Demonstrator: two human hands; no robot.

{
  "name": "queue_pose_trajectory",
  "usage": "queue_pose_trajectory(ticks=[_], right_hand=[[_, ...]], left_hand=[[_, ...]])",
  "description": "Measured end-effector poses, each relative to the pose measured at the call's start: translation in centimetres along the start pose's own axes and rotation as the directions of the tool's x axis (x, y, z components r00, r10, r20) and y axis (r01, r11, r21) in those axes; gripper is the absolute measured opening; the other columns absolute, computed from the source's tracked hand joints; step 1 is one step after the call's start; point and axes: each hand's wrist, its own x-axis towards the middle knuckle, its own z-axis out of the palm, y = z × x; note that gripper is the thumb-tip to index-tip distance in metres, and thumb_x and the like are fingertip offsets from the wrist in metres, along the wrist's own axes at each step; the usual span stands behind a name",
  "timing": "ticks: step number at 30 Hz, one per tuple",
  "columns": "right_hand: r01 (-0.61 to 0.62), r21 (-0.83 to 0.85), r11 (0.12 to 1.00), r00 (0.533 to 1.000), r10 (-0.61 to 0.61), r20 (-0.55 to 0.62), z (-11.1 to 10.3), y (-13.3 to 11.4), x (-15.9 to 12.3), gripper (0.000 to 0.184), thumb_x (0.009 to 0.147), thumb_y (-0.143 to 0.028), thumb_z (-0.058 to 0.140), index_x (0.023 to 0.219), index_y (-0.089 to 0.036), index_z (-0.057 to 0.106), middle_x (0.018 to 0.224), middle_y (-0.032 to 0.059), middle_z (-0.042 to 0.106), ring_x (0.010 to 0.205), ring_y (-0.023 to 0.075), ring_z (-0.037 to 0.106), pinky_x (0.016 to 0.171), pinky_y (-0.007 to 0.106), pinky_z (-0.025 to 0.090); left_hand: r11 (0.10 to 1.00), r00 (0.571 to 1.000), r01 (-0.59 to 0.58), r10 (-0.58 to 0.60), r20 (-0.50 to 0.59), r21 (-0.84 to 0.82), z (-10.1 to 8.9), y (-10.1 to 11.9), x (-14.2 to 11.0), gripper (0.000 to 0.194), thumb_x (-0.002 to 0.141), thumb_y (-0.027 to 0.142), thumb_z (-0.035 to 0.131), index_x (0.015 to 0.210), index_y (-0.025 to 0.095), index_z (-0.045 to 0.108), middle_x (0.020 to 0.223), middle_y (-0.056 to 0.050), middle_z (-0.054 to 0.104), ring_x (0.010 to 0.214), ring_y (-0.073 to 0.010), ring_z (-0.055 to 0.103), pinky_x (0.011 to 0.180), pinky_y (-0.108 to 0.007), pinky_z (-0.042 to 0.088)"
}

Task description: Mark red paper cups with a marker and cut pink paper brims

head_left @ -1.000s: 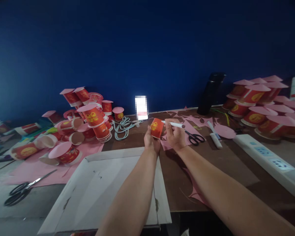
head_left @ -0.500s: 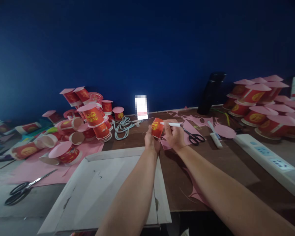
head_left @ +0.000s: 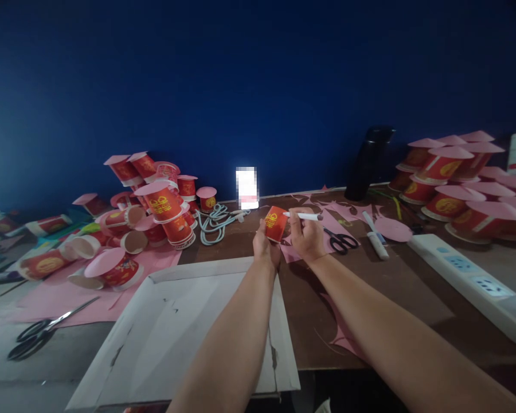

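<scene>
A red paper cup (head_left: 276, 223) with gold lettering is held tilted in my left hand (head_left: 265, 248), whose fingers wrap its lower side. My right hand (head_left: 308, 236) is closed around a white pen (head_left: 307, 217), with the pen's tip at the cup's upper right edge. Whether the tip touches the cup I cannot tell. Just right of my right hand, black-handled scissors (head_left: 343, 242) lie on pink paper scraps (head_left: 334, 221).
A white cardboard tray (head_left: 189, 321) lies under my left forearm. Red cups with pink paper discs are piled at left (head_left: 161, 203) and right (head_left: 449, 163). Other scissors (head_left: 43, 332), a power strip (head_left: 468, 287), a black bottle (head_left: 370, 163) and a coiled cable (head_left: 212, 226) surround the workspace.
My right hand and the pen have shifted slightly right, so the pen tip has gone from the cup's face to its right edge. My left hand and the cup look still.
</scene>
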Motion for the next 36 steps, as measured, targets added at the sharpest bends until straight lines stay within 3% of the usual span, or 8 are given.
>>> queue_pose_trajectory(ticks=[16, 36], right_hand=[[-0.010, 0.020, 1.000, 1.000, 0.010, -0.007, -0.14, -0.11, 0.13, 0.022, 0.092, -0.033, 0.045, 0.095, -0.019, 0.061, 0.083, 0.0071, 0.067, 0.080, 0.0199, 0.065, 0.074, 0.034, 0.052], [-0.015, 0.007, 1.000, 1.000, 0.015, -0.002, -0.10, 0.00, 0.11, 0.024, 0.093, -0.035, 0.043, 0.094, -0.019, 0.061, 0.081, 0.0067, 0.065, 0.082, 0.0200, 0.064, 0.072, 0.034, 0.052]], left_hand=[[0.999, 0.999, 0.023, -0.022, 0.033, -0.033, 0.17, 0.10, -0.35, 0.020, 0.090, 0.024, 0.048, 0.084, 0.011, 0.061, 0.077, -0.008, 0.068, 0.066, -0.0136, 0.066, 0.071, -0.026, 0.053], [0.998, 0.997, 0.063, -0.061, 0.055, -0.032, 0.09, 0.50, -0.43, 0.027, 0.091, 0.030, 0.046, 0.086, 0.011, 0.064, 0.081, -0.009, 0.068, 0.074, -0.0166, 0.067, 0.073, -0.027, 0.053]])
